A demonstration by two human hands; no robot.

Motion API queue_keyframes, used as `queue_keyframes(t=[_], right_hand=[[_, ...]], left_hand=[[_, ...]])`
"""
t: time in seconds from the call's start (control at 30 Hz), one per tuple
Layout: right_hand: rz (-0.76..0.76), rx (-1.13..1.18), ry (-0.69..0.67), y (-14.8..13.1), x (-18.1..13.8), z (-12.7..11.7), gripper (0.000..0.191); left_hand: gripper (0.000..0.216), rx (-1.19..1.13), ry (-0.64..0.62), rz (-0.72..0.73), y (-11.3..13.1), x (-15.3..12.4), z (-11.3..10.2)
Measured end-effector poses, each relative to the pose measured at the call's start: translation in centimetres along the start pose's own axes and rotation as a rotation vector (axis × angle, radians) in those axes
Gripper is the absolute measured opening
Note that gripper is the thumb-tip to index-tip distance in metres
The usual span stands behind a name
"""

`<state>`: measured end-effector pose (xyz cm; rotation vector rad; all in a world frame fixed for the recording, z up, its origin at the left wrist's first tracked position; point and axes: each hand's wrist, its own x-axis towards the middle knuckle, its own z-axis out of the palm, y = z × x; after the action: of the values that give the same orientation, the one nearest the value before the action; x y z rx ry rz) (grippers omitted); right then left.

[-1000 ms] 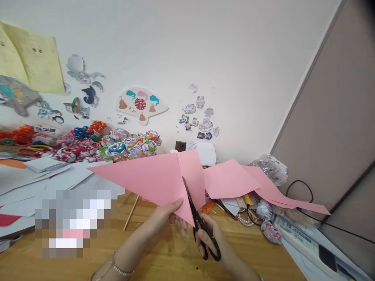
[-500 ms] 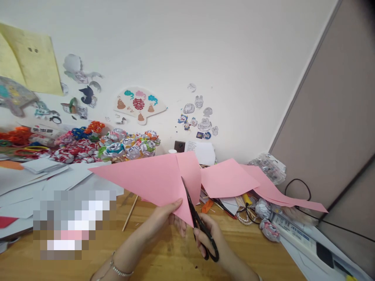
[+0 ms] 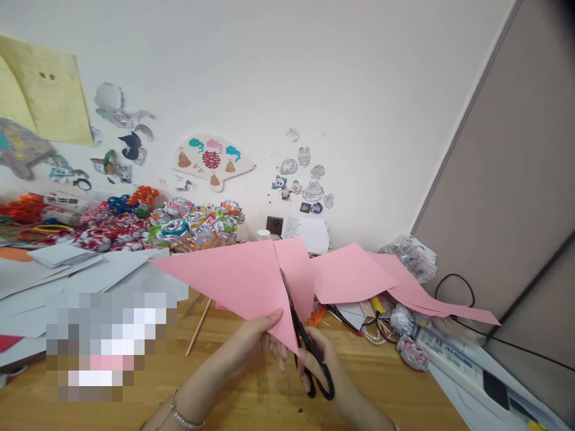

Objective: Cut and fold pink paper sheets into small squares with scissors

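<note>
A sheet of pink paper (image 3: 229,272) is held up above the wooden table, its long point toward the left. My left hand (image 3: 265,335) pinches its lower edge, thumb on top and fingers beneath. In my right hand (image 3: 321,353) is a pair of black scissors (image 3: 300,326), fingers through the handle loops. The blades lie in a cut running up through the sheet, and the part right of the cut (image 3: 297,272) curls away. The lower blade is mostly hidden behind the paper.
More pink paper (image 3: 354,275) lies to the right over sticks and a beaded string (image 3: 377,335). White sheets (image 3: 108,269) are piled at left, with paper flowers (image 3: 197,224) behind. A thin wooden stick (image 3: 198,328) rests on the table (image 3: 242,395). A white boxed device (image 3: 462,365) sits at right.
The pink sheet has shifted slightly right and down, with both hands staying close to it. The scissor handles have moved a little, and the blades remain in the cut.
</note>
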<state>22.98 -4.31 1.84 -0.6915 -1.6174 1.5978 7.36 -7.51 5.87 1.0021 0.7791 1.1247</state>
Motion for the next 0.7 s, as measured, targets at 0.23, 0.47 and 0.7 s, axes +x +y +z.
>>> queue_keyframes(t=[0.23, 0.47, 0.7], right_hand=[[-0.008, 0.015, 0.026, 0.6, -0.1, 0.2, 0.044], [0.02, -0.006, 0.073, 1.4, 0.1, 0.0, 0.044], [-0.096, 0.014, 0.114, 1.2, 0.3, 0.1, 0.031]], left_hand=[[0.057, 0.007, -0.023, -0.022, -0.1, 0.3, -0.1], [0.058, -0.027, -0.015, -0.05, -0.2, 0.3, -0.1], [0.055, 0.135, 0.009, 0.055, 0.3, 0.0, 0.4]])
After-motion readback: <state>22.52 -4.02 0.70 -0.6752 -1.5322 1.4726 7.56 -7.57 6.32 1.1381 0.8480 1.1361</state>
